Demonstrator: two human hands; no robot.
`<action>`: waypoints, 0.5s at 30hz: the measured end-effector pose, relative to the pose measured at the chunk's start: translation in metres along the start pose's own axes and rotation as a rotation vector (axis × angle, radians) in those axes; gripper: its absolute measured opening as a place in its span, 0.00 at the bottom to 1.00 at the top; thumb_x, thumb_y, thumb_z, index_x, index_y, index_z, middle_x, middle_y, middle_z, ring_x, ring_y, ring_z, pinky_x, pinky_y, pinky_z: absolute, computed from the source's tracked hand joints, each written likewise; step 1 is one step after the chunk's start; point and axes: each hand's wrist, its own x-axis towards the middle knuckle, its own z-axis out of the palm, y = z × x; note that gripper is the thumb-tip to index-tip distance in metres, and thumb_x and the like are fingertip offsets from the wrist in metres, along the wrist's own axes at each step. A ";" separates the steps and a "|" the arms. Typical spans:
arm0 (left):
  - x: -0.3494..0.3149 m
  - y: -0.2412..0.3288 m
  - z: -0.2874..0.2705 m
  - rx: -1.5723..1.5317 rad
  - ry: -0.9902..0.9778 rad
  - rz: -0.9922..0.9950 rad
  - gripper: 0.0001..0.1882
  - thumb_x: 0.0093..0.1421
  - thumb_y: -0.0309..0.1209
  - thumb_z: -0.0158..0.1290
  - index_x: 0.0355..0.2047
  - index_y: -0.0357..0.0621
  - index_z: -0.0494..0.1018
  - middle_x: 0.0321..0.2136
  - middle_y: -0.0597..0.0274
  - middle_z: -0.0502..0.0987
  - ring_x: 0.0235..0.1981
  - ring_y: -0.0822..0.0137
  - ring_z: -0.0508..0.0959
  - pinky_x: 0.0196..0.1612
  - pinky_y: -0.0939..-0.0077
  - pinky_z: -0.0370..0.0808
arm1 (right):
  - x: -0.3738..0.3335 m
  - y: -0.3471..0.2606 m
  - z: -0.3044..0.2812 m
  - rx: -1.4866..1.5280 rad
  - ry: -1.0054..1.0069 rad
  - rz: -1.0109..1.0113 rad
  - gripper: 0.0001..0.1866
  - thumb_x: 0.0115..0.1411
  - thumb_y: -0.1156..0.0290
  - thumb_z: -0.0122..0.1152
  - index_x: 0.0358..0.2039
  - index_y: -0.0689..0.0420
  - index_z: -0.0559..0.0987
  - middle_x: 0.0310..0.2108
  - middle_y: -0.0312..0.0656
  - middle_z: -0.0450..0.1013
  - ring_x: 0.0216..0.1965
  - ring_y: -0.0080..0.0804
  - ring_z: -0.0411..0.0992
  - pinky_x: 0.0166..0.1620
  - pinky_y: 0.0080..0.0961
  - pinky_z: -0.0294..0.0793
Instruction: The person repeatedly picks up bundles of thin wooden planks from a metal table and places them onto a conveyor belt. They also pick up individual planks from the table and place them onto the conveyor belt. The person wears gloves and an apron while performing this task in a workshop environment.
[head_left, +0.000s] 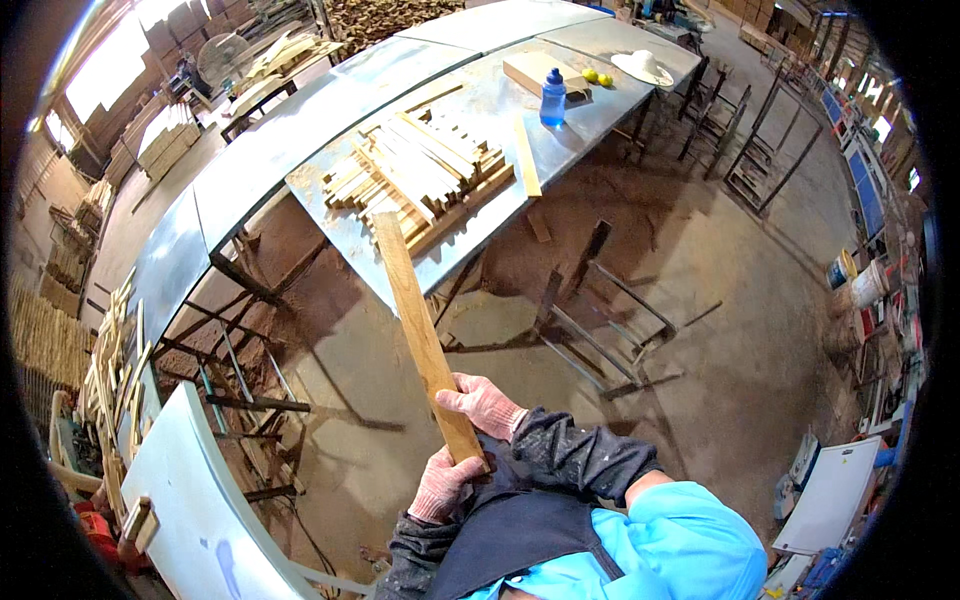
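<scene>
A long flat wooden board (421, 325) slants up and away from my waist, its far end over the near edge of the metal-topped table (360, 262). My left hand (441, 487), in a pinkish knit glove, grips the board's near end. Higher up the same board, my right hand (482, 405) in a matching glove is closed on its right edge, thumb on top. Just beyond the board's far end lies a stack of thin wooden strips (415, 160), partly crisscrossed. A separate flat strip (526, 158) lies to the right of that stack.
A blue bottle (553, 98), a pale wooden block (540, 75), yellow-green fruits (597, 77) and a white hat (642, 68) sit farther along the table. A dark metal frame stand (600, 325) is on the floor ahead right. At left is a light-blue tabletop (200, 500).
</scene>
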 end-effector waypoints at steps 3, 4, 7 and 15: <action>0.061 0.039 -0.032 0.025 -0.052 0.009 0.18 0.66 0.29 0.64 0.53 0.35 0.77 0.43 0.59 0.85 0.40 0.66 0.84 0.47 0.71 0.82 | 0.067 -0.030 -0.010 0.046 0.003 0.016 0.22 0.75 0.64 0.64 0.62 0.63 0.77 0.50 0.37 0.79 0.49 0.26 0.74 0.58 0.29 0.74; 0.084 0.053 -0.044 0.022 -0.063 0.012 0.18 0.66 0.29 0.64 0.53 0.35 0.77 0.42 0.59 0.85 0.40 0.67 0.84 0.47 0.71 0.82 | 0.087 -0.045 -0.014 0.023 0.011 0.012 0.24 0.76 0.62 0.63 0.64 0.63 0.76 0.50 0.36 0.79 0.48 0.26 0.74 0.58 0.30 0.74; 0.146 0.107 -0.061 0.065 -0.091 0.033 0.18 0.66 0.29 0.64 0.53 0.35 0.77 0.41 0.60 0.85 0.39 0.67 0.84 0.47 0.72 0.82 | 0.147 -0.082 -0.036 -0.023 0.141 -0.042 0.26 0.77 0.60 0.62 0.67 0.63 0.74 0.51 0.36 0.78 0.47 0.25 0.74 0.56 0.30 0.76; 0.255 0.255 -0.080 0.125 -0.100 -0.013 0.20 0.67 0.36 0.66 0.53 0.37 0.76 0.42 0.54 0.87 0.40 0.63 0.87 0.44 0.68 0.85 | 0.299 -0.099 -0.256 -0.393 0.817 -0.128 0.35 0.67 0.61 0.68 0.69 0.65 0.72 0.47 0.46 0.83 0.46 0.38 0.79 0.54 0.35 0.78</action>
